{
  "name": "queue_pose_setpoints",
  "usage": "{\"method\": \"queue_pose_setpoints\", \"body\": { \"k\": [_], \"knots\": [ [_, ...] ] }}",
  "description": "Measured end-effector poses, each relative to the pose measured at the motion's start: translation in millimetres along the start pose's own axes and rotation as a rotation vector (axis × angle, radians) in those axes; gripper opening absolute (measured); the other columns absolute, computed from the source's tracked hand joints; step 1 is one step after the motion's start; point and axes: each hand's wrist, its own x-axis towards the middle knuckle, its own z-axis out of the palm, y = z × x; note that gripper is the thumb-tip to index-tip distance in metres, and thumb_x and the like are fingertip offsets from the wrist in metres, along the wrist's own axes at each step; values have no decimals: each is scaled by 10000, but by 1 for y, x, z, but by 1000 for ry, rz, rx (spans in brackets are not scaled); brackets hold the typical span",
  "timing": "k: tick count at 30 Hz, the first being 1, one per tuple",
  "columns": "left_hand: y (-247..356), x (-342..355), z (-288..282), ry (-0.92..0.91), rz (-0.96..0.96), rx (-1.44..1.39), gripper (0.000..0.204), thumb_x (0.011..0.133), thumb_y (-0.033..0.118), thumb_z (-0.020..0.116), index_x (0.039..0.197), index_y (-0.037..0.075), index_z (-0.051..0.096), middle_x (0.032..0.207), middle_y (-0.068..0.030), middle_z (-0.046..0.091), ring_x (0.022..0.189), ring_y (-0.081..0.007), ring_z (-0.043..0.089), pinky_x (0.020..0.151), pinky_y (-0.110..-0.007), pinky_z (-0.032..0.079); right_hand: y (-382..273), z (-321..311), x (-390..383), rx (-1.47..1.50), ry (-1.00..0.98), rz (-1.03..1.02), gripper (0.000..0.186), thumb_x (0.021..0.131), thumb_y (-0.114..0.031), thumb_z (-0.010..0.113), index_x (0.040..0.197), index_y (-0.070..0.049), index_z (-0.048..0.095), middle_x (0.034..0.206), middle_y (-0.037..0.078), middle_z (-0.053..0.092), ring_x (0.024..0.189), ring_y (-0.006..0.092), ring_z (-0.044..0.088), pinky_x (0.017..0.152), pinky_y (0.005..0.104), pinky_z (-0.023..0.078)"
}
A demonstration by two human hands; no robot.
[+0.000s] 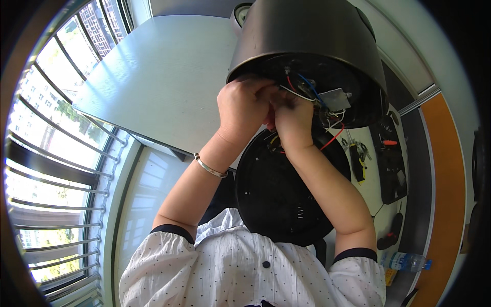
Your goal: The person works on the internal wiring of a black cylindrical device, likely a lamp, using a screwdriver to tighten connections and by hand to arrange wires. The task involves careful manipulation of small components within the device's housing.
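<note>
A dark grey, rounded electric appliance [307,30], like a cooker body, lies on its side on the table with its open underside facing me. Inside it show a blue wire [309,86], a red wire [332,140], a white wire [302,95] and a metal plate [335,100]. My left hand [245,102] is closed at the lower left rim of the opening. Against it, my right hand [294,117] has its fingers bent together where the white wire ends from view. What the fingertips grip is hidden. Below the hands rests a round black base cover [286,189] with vent slots.
The pale table [158,77] stretches to the left. On the right lie a yellow-and-black tool [357,163], a black tool case [391,169] and a plastic bottle [406,261]. A barred window [56,153] stands at the left.
</note>
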Motion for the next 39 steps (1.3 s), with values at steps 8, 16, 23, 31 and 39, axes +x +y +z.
{"method": "queue_pose_setpoints", "body": {
  "k": [8, 16, 23, 31, 39],
  "knots": [
    [-4, -2, 5, 84, 113, 17, 101, 659, 29, 659, 752, 52, 691, 674, -97, 624, 574, -221, 599, 542, -294, 476, 10, -1, -1, 47, -41, -97, 188, 862, -20, 455, 717, 31, 563, 549, 46, 521, 414, 90, 471, 370, 222, 373],
    [-5, -3, 5, 100, 136, 18, 97, 649, 33, 666, 740, 56, 692, 681, -95, 629, 591, -224, 602, 560, -298, 480, 8, -2, -8, 58, -53, -40, 168, 874, -39, 456, 818, 46, 589, 563, 37, 502, 404, 75, 424, 362, 207, 307],
    [-6, -2, 6, 99, 188, 40, 98, 641, 47, 678, 738, 55, 688, 676, -93, 624, 595, -232, 595, 562, -309, 478, 17, -5, -2, 3, -46, -92, 152, 870, -48, 486, 818, 39, 599, 549, 27, 496, 408, 64, 404, 365, 209, 290],
    [-10, -1, 4, 67, 214, 55, 71, 675, 103, 680, 742, 78, 686, 676, -69, 623, 610, -236, 588, 570, -325, 469, 11, -3, -2, 113, -22, 56, 163, 869, -84, 521, 738, -12, 588, 570, 20, 515, 435, 55, 406, 378, 199, 286],
    [-11, -2, 2, 37, 181, 44, 73, 696, 88, 663, 765, 82, 688, 717, -74, 634, 661, -245, 597, 607, -329, 476, 9, -3, -3, 172, -12, 88, 140, 854, -16, 491, 752, 14, 583, 555, 43, 517, 437, 70, 423, 397, 211, 314]
  ]
}}
